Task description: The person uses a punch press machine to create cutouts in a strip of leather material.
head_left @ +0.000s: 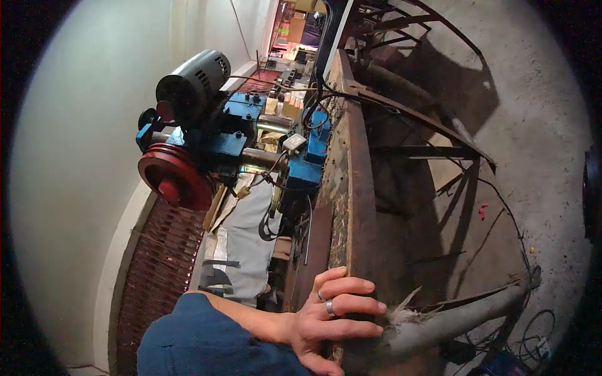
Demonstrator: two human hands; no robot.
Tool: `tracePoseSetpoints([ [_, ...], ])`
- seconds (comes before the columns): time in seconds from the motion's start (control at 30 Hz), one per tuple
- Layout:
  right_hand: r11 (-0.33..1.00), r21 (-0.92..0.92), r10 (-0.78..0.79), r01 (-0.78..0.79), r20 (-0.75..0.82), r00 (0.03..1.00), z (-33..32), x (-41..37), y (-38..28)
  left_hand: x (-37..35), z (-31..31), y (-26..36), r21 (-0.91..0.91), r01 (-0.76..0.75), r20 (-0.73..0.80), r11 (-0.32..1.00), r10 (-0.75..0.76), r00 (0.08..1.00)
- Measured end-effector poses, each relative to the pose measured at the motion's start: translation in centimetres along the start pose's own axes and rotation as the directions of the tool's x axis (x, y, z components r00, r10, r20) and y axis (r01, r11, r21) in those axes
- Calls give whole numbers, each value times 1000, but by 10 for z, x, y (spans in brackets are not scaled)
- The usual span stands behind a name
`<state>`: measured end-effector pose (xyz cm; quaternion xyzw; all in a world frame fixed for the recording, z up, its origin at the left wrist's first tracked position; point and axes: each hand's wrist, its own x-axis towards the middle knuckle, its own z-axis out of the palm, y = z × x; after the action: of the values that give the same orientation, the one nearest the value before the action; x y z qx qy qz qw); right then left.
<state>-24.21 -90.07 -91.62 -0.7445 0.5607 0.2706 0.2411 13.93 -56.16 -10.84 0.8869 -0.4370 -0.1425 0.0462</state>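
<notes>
Left hand (326,319) is laid flat, fingers a little spread, on the rusty counter (351,188) edge. Nothing is held, and the blue machine (251,144) is not touched yet.

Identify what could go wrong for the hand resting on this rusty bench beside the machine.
1. The left hand lies over the rusty bench edge; rough, flaking metal might scrape or cut it.
2. The red pulley looks unguarded; if it ran, the blue sleeve could perhaps catch.
3. Loose cables hang off the machine and might snag.
</notes>
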Motion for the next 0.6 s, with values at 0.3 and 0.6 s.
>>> tracePoseSetpoints([
  [0.3,999,-24,23,-22,17,1000,7,7,14,-2,0,-2,-34,10,-7,999,-11,1000],
  [0.6,998,-34,50,-49,28,998,14,13,23,-2,2,-2,-46,11,-6,999,-11,1000],
])
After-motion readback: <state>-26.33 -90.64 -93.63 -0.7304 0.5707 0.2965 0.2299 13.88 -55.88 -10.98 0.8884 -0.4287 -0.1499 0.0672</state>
